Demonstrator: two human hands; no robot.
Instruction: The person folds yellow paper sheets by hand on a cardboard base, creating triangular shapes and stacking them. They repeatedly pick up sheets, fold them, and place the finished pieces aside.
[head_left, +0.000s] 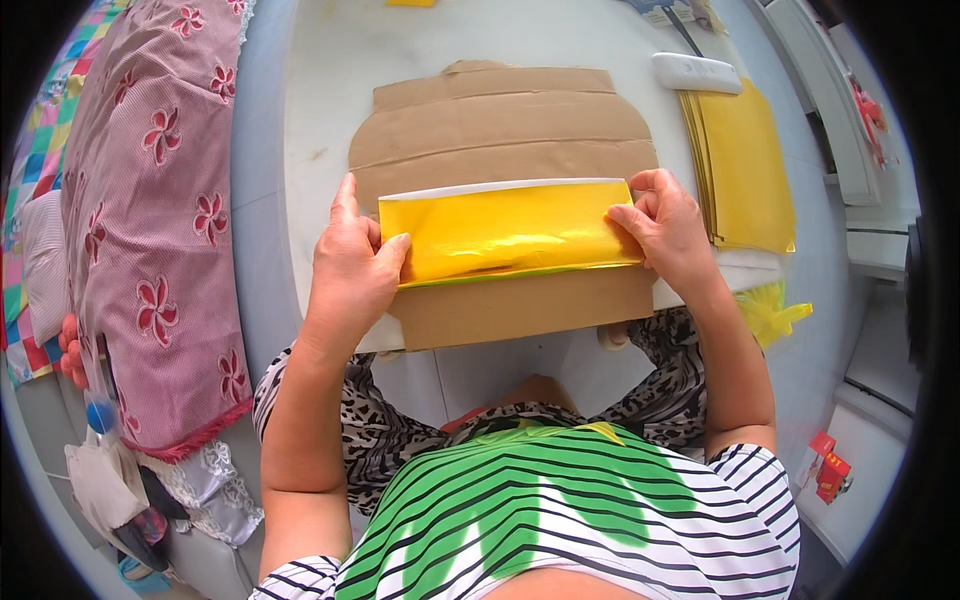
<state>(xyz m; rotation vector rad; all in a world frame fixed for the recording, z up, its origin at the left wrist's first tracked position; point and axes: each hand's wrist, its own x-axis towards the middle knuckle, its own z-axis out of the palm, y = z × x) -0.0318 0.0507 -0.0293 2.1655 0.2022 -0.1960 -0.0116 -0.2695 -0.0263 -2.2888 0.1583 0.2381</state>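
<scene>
Between my two hands is a sheet of shiny gold foil paper (510, 229), folded or curled over so that a white strip shows along its far edge. My left hand (356, 262) pinches its left end, thumb on top and index finger pointing away from me. At the right end, my right hand (667, 229) grips the paper between thumb and bent fingers. Under the paper lies a creased piece of brown cardboard (499, 124) with rounded far corners. Its near part reaches over the table's front edge.
On the white table (330, 97), a stack of gold paper (746, 165) lies at the right with a white oblong device (697, 73) on its far end. A yellow plastic bag (776, 311) hangs below the stack. A pink flowered cover (165, 225) drapes the furniture at left.
</scene>
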